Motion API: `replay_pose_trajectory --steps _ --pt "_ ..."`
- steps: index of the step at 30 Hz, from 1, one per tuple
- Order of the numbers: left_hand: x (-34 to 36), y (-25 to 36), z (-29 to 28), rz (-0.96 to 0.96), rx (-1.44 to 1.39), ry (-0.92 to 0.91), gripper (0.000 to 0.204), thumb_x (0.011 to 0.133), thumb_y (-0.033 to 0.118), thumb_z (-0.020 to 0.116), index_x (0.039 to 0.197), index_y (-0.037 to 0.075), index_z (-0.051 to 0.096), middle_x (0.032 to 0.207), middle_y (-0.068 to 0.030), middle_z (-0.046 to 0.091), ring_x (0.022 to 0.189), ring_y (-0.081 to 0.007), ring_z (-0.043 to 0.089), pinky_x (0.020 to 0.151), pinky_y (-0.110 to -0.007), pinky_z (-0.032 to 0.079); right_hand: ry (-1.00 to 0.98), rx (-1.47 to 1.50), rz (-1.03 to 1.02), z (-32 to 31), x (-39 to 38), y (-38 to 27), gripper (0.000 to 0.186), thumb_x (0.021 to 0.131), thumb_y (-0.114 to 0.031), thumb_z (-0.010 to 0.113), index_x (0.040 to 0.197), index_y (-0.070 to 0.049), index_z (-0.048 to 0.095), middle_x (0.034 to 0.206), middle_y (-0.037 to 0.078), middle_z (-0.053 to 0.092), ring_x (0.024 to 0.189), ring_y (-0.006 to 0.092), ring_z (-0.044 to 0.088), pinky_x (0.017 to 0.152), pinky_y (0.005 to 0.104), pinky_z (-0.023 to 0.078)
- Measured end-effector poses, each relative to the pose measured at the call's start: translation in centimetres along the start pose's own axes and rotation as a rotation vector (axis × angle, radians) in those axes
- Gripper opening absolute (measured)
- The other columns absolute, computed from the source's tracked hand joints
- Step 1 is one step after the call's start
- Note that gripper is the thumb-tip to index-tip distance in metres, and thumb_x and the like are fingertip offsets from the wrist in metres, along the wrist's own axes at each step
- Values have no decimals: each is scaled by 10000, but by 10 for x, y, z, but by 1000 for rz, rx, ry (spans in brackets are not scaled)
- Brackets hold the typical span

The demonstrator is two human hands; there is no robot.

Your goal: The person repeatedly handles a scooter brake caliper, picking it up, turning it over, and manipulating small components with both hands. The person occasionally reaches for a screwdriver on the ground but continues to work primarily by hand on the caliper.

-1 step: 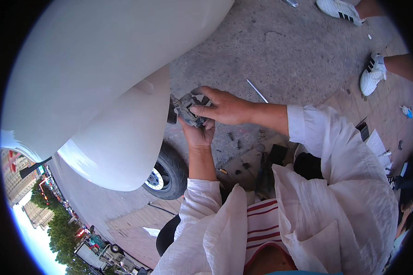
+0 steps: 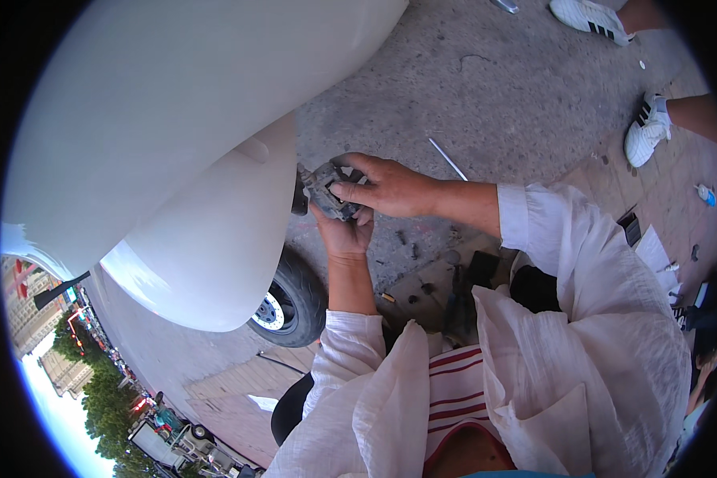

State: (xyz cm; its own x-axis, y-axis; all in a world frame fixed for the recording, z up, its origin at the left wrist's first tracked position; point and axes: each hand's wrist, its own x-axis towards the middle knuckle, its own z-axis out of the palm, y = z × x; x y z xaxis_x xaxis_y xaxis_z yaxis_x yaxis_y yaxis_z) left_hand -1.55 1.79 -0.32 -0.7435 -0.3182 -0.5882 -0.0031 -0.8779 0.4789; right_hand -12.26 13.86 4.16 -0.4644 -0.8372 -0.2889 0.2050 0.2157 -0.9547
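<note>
A dirty grey metal brake caliper (image 2: 323, 188) is held between my two hands beside a white scooter's curved body panel (image 2: 231, 231). From below, my left hand (image 2: 345, 234) is closed around its underside, with most of the fingers hidden behind it. My right hand (image 2: 384, 188) grips it from the right, the thumb pressed on its face and the fingers curled over the far edge. A dark part (image 2: 298, 197) shows between the caliper and the panel; whether they are joined I cannot tell.
A scooter wheel (image 2: 301, 299) with a brake disc is near my left forearm. On the pavement lie a thin white rod (image 2: 448, 158), small dark parts (image 2: 413, 250) and a black box-like thing (image 2: 483, 265). Another person's white shoes (image 2: 647, 131) are at the far right, near a small bottle (image 2: 705, 194).
</note>
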Motion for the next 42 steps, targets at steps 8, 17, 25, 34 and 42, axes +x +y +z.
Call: replay_pose_trajectory --steps 8,17,25,34,42 --pt "-6 0 12 47 85 57 450 927 577 400 952 163 574 799 20 592 521 -77 488 391 -201 327 94 115 -107 21 2 1 437 978 -317 502 1279 0 492 1082 183 605 1013 234 615 825 350 513" --pt "-5 1 4 95 74 116 484 942 560 386 1118 154 582 987 1 641 846 -132 637 600 -242 521 300 -57 -380 42 12 15 276 940 -233 493 1054 13 548 926 225 613 870 374 593 790 457 462" --pt "-6 2 11 113 21 124 470 944 541 417 1142 146 576 1034 -9 644 833 -143 639 568 -246 510 204 0 -310 40 13 16 342 973 -250 473 1166 27 528 983 197 590 927 296 580 841 409 463" --pt "7 9 -13 -91 -72 -135 477 935 550 403 1061 139 611 865 -24 656 623 -101 578 387 -197 347 -75 434 27 4 11 15 428 990 -251 486 1349 -20 468 1177 109 593 1088 162 552 951 318 443" --pt "11 9 -28 -57 -43 -111 460 933 545 411 1053 148 611 924 -21 656 589 -95 554 381 -189 327 -96 243 116 4 3 -14 445 875 -136 526 1294 13 506 1121 144 616 1006 173 616 882 326 496"
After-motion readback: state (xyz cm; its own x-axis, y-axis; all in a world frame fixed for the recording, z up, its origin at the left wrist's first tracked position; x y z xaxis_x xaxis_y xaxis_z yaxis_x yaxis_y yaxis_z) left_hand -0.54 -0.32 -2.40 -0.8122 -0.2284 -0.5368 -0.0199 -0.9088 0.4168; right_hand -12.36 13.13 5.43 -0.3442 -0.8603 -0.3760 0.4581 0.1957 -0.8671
